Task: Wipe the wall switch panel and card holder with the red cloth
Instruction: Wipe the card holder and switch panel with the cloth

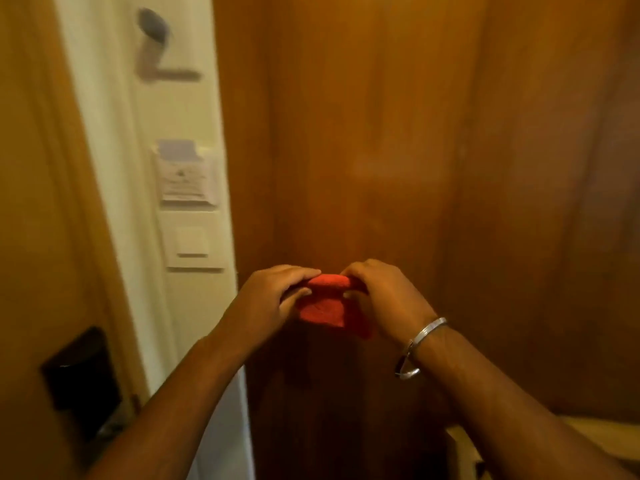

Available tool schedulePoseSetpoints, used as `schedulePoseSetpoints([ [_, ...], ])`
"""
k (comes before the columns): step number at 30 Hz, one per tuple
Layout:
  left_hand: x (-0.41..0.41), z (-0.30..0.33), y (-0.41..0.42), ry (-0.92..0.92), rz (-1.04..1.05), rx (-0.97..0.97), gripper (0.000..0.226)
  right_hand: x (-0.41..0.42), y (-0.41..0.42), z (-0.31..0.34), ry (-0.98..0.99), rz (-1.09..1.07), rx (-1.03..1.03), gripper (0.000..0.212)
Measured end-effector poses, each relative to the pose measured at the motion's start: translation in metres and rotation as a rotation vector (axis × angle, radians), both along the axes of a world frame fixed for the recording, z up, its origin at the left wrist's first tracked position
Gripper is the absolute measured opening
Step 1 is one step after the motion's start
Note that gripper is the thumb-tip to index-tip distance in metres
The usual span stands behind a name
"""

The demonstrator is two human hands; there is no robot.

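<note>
Wood panelling [398,133] is seen across most of the view, a dark lock plate [81,368] is mounted lower left, and a blurry grey wall fitting [154,32] is stuck up top.

Warm brown wood panelling [398,150] fills the view; a narrow cream wall strip [114,168] runs between it and a wooden door [38,202] bearing a black lock plate [81,379]

Two hands are counted, the left hand [273,299] and the right hand [384,299], with one red cloth [323,306] between them. One bracelet [420,344] is counted on the right wrist. On the pale wall strip, one card holder [188,178] with one card [176,148] and one switch panel [194,242] are counted. One dark lock plate [81,375] is seen.
</note>
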State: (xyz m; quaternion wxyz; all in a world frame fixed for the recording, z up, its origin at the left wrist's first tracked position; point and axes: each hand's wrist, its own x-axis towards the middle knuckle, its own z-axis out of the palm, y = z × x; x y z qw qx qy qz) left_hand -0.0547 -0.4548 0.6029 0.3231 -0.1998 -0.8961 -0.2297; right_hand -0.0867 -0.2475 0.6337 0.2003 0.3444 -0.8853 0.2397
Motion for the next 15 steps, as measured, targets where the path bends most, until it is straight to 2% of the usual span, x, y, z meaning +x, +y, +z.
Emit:
schedulePoseSetpoints([
  [7,0.032,0.022,-0.113,0.144,0.102,0.289,0.028,0.004,-0.129,0.015,0.16,0.179,-0.163,0.034],
  [12,0.027,0.04,-0.147,0.295,0.144,0.465,0.025,0.004,-0.181,0.034,0.301,0.195,-0.242,0.031],
  [15,0.013,0.06,-0.154,0.37,0.171,0.508,0.026,-0.003,-0.198,0.058,0.376,0.162,-0.272,0.033],
])
